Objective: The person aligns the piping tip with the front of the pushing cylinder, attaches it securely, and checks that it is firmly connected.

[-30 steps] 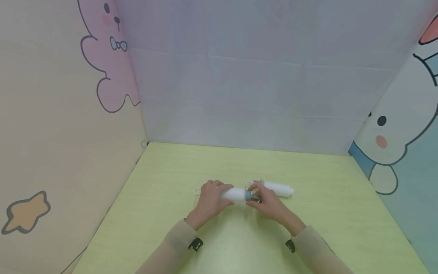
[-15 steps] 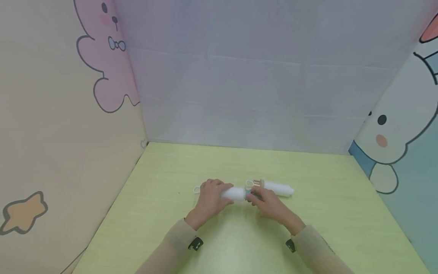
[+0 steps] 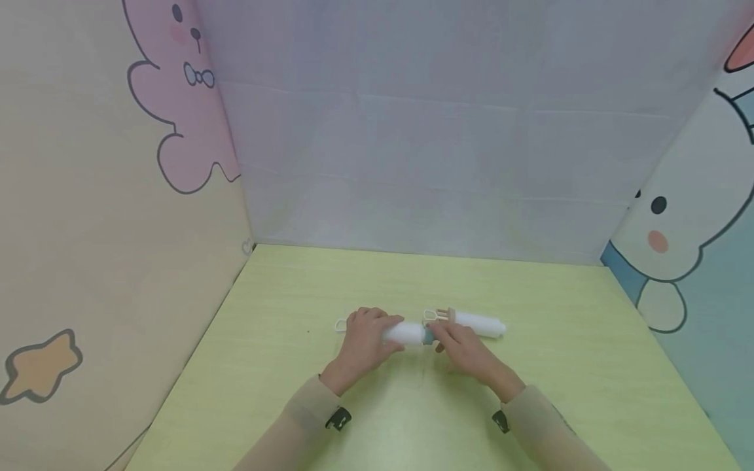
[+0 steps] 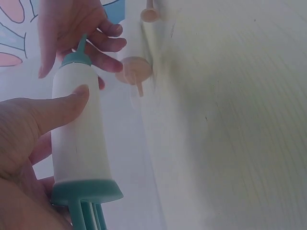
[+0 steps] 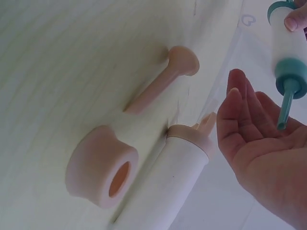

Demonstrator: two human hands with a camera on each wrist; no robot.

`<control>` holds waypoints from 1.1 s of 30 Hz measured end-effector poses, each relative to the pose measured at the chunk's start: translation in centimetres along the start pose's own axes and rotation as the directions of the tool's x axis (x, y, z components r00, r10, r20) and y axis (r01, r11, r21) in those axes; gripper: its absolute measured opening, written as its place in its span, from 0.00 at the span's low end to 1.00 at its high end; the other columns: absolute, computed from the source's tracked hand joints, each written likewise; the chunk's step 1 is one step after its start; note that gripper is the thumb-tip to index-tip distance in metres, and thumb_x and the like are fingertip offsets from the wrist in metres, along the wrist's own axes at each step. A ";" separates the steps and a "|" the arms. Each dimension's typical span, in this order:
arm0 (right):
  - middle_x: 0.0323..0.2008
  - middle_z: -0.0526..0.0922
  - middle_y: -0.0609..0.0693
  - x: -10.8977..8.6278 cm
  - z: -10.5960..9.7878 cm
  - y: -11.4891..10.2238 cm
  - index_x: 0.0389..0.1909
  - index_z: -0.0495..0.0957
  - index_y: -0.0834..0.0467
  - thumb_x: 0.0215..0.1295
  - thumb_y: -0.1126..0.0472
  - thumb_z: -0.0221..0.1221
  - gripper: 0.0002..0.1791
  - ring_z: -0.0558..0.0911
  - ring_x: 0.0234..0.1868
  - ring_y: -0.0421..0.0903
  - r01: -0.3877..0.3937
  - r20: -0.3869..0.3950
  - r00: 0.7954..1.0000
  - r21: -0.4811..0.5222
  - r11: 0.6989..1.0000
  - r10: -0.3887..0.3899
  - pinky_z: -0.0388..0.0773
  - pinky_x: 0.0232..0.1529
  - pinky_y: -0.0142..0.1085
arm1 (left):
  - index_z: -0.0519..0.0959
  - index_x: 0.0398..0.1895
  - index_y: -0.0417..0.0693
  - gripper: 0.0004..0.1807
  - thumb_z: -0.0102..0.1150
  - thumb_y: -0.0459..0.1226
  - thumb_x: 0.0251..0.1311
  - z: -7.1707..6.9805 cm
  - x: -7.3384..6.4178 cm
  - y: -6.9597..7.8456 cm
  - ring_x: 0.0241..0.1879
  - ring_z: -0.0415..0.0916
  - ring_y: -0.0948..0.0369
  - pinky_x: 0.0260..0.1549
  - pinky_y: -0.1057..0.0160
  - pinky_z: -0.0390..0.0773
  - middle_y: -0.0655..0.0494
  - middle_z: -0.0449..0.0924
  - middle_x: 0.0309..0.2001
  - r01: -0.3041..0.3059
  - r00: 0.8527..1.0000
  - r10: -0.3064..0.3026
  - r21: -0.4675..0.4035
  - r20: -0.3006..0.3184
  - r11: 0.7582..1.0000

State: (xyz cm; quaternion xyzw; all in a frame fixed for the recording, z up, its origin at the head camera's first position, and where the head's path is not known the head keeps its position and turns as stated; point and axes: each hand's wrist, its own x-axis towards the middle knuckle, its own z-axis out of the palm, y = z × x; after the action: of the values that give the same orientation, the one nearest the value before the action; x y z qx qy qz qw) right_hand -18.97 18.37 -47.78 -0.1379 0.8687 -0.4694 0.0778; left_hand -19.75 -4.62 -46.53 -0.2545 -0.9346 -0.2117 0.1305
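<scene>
My left hand (image 3: 362, 343) grips the white barrel of an icing syringe (image 4: 79, 124), its thumb lying along the barrel. The syringe has a green flange and plunger (image 4: 86, 191) at one end and a green cap with a thin nozzle (image 5: 286, 105) at the other. The right hand (image 3: 468, 353) is at the nozzle end; in the right wrist view its fingers are loosely bent, with the nozzle in front of the palm and not pinched. A second white syringe (image 5: 165, 182) with a peach flange lies on the table just beyond the right hand.
A peach cap ring (image 5: 96, 165) and a peach nozzle (image 5: 165, 76) lie on the table beside the second syringe. The pale yellow-green tabletop (image 3: 283, 281) meets a pale back wall (image 3: 377, 163) and patterned side panels.
The right hand's fingers have shifted around the nozzle end, and more of the green cap shows now than half a second ago. The left hand keeps its hold with hardly any movement.
</scene>
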 end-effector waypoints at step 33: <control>0.46 0.80 0.56 -0.4 -0.2 0.7 0.54 0.72 0.58 0.56 0.60 0.69 0.26 0.81 0.39 0.48 0.145 -0.021 0.989 0.058 0.988 -0.144 0.78 0.36 0.41 | 0.84 0.48 0.57 0.25 0.76 0.49 0.42 0.4 -0.1 0.3 0.45 0.70 0.50 0.45 0.45 0.65 0.54 0.80 0.42 0.010 1.000 -0.009 0.016 -0.018 1.000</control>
State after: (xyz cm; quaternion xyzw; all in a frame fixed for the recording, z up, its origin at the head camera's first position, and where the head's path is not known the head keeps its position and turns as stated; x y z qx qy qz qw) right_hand -18.80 19.03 -48.21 -0.1943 0.8427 -0.5004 0.0405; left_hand -19.59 -4.27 -46.81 -0.2471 -0.9362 -0.2073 0.1400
